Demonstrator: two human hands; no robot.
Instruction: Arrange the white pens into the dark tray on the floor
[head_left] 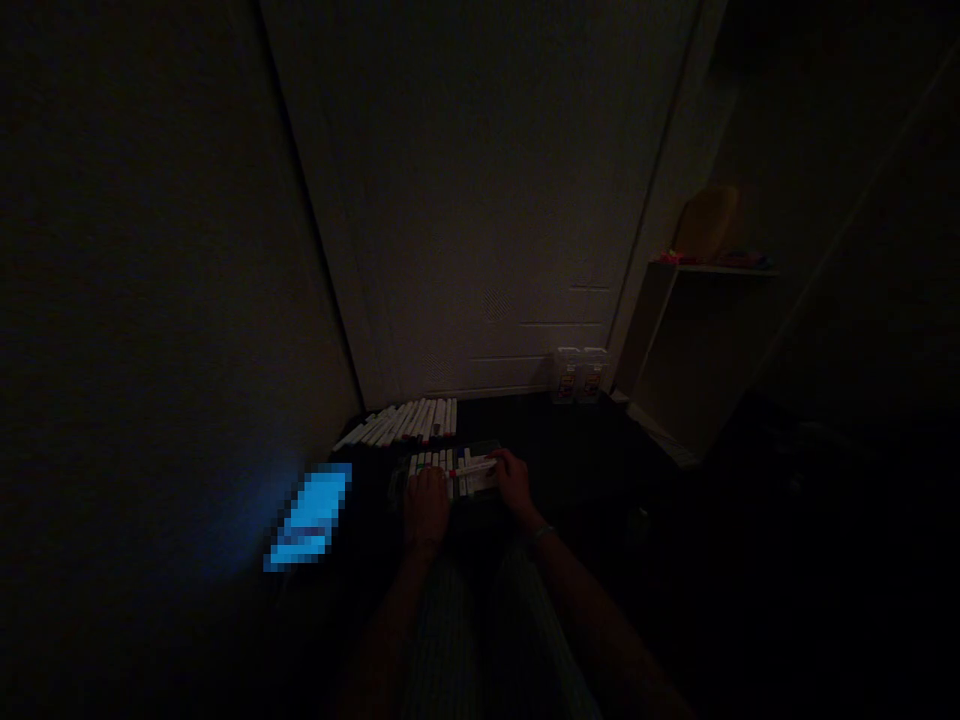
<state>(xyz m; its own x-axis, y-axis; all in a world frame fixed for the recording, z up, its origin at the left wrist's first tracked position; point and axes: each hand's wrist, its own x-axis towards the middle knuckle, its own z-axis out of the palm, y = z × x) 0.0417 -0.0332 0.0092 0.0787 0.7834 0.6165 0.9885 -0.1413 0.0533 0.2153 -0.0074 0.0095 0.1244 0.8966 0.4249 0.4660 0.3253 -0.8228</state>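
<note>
My right hand (514, 482) is closed around the right end of a white marker (474, 467), held almost level with its red end pointing left. Below it sits a clear case (487, 448), partly filled with upright-lying white markers (421, 461) side by side. My left hand (427, 505) lies over the near left part of that case, fingers curled close together; what they grip is hidden in the dark. Behind the case, a fanned row of white markers (412, 420) with coloured ends lies on the dark table (525, 425).
Two clear packages (580, 375) stand against the wall at the back right. A bright blue screen (311, 515), pixelated, is at the left. On the right, a wooden shelf unit (686, 350) carries a yellowish rounded object (707, 222) and red items. The room is very dim.
</note>
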